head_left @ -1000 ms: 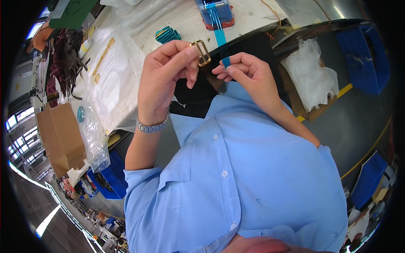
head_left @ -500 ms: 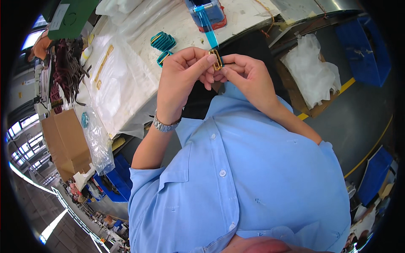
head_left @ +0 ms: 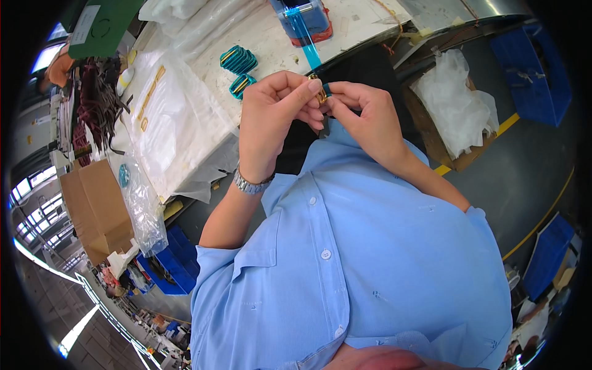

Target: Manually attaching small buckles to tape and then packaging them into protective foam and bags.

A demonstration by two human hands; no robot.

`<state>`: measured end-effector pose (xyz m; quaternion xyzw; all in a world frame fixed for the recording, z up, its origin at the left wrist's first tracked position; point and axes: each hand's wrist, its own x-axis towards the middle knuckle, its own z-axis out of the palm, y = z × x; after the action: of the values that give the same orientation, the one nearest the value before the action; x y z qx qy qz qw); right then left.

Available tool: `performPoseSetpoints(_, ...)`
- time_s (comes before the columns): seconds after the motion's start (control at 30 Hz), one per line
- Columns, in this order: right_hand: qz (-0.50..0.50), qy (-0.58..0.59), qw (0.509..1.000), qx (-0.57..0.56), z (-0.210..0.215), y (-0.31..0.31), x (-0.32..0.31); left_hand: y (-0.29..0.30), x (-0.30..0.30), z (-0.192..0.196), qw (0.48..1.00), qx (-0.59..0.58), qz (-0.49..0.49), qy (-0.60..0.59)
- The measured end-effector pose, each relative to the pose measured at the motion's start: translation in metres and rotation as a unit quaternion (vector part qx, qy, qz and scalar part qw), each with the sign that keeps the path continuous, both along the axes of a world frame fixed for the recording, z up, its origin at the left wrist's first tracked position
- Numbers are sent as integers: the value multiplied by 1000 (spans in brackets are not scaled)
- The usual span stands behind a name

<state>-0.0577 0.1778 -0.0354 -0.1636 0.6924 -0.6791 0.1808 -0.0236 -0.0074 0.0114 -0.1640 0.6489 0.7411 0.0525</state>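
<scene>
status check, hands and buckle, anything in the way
Left hand pinching gold buckle; right hand close against it, at the blue tape; buckle partly hidden by the hands; no obstruction seen.

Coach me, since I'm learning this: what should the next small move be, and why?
Probably press the blue tape onto the gold buckle: the left hand pinches the buckle, the right hand is right beside it, and the tape runs from the dispenser toward both hands.
</scene>
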Motion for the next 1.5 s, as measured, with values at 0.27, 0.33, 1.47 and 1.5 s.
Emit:
performPoseSetpoints(0.27, 13, -55, 997, -56, -4, 0, 0, -3, -1, 1, 1000, 5, -24, 18)
performPoseSetpoints(0.33, 14, -58, 996, -61, -4, 0, 0, -4, -3, 1, 999, 0, -36, 11)
performPoseSetpoints(1.47, 60, -243, 955, -159, -8, 4, -13, 2, -8, -33, 1000, 8, -3, -13)
performPoseSetpoints(1.5, 60, -242, 955, -158, -8, 4, -13, 3, -9, -36, 1000, 5, 7, -14)
